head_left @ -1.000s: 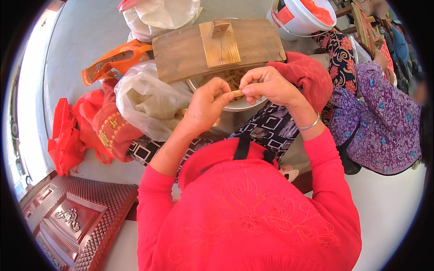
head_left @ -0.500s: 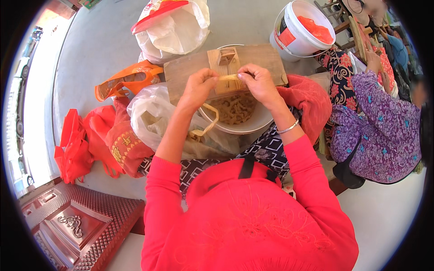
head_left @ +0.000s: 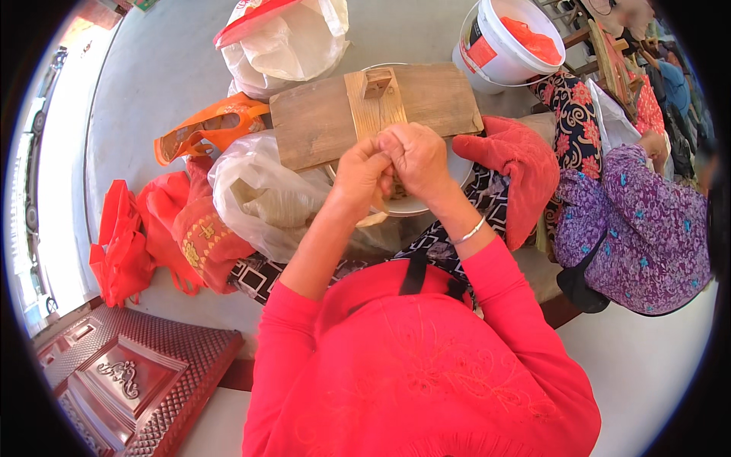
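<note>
My left hand and my right hand are closed and touching each other over a white bowl. Both grip a yellowish strip, whose upper part their fingers hide; a loose length hangs below my left hand. A wooden board with a block on it lies across the bowl's far part, just beyond my fingers. A translucent plastic bag with beige contents sits left of the bowl.
Orange and red bags lie left, a white sack at the back, a white bucket back right. A red cloth lies right, beside a person in purple. A carved maroon panel is lower left.
Half a second ago my hands held the strip stretched between them, apart. They have since come together and moved lower and toward me, and now cover much of the bowl's contents.
</note>
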`<move>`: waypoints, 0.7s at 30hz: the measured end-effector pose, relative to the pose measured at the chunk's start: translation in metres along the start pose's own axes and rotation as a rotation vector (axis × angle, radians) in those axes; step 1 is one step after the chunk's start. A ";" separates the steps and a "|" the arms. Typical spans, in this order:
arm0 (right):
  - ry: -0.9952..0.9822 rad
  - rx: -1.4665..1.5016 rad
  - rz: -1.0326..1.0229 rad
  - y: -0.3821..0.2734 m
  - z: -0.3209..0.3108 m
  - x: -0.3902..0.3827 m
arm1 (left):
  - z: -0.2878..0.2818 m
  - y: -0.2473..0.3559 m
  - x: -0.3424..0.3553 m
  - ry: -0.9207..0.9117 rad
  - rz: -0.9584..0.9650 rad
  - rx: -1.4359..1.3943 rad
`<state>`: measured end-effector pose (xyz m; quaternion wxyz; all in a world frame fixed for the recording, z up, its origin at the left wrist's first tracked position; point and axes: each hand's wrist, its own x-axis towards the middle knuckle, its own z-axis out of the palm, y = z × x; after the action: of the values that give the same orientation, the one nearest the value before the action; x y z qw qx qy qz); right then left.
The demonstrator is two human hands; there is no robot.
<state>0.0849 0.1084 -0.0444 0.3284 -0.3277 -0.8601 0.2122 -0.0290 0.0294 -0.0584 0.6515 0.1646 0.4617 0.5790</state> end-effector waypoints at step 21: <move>0.020 0.347 0.165 -0.037 -0.038 -0.025 | 0.038 0.027 -0.061 -0.178 0.044 0.021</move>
<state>0.1108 0.0709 -0.0074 0.3700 -0.3378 -0.7773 0.3805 -0.0091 -0.0062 0.0066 0.6751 0.2324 0.4044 0.5715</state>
